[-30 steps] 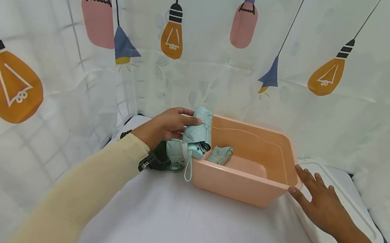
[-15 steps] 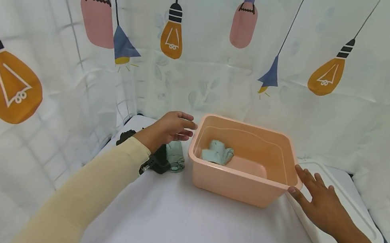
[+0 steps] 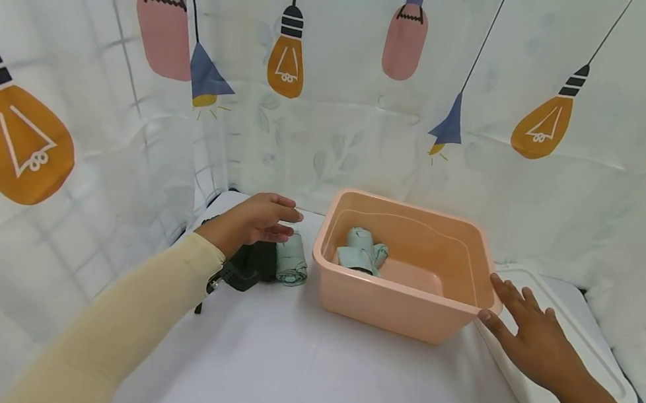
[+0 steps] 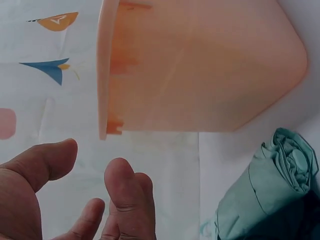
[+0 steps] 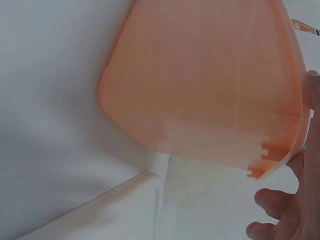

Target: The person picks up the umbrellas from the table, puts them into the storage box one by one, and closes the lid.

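My left hand [image 3: 255,220] is held with fingers loosely extended and nothing in its grasp. Below its fingertips lies a rolled pale-green fabric bundle [image 3: 292,264], umbrella-like, its coiled end plain in the left wrist view as a teal roll [image 4: 262,195]. A dark item [image 3: 261,259] sits beside that roll, partly covered by the hand. In the peach plastic bin [image 3: 382,308], two pale-green rolls [image 3: 358,249] lie against each other at the left end. My right hand [image 3: 534,345] has its fingers extended, fingertips at the bin's right rim [image 5: 300,90].
A white lid [image 3: 597,372] lies on the white-covered table [image 3: 303,372], under and behind my right forearm. Behind the bin hangs a pale curtain [image 3: 353,145] printed with lamps, and it closes in the left side too.
The left hand has let go of a green roll, which now lies in the bin against the other one. That hand has then drawn back left. The right hand stays at the rim.
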Tool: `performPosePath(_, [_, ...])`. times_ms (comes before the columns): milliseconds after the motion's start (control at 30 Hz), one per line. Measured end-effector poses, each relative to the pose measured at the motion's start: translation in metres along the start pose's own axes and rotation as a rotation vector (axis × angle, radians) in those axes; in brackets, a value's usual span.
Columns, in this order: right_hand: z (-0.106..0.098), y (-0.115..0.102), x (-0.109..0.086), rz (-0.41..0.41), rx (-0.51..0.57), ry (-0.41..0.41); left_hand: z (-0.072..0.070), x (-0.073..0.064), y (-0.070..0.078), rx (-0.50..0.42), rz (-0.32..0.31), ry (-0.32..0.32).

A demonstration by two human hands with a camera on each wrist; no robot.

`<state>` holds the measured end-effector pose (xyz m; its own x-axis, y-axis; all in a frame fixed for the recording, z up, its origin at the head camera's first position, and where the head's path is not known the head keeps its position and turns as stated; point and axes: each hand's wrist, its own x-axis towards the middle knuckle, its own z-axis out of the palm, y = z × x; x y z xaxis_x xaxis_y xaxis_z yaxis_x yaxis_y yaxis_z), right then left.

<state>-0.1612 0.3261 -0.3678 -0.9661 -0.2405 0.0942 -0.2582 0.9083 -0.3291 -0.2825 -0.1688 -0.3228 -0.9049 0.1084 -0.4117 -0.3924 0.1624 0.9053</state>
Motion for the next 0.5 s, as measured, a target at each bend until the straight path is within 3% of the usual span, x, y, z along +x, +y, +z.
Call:
performPosePath(167, [0.000,0.001,-0.001,-0.002,0.005,0.003,-0.017,-0.001,-0.009,0.029,-0.009,-0.023])
performPosePath(500, [-0.001,0.000,0.000,0.013,-0.001,-0.014,-0.053,-0.008,-0.017,0.026,-0.059,-0.012])
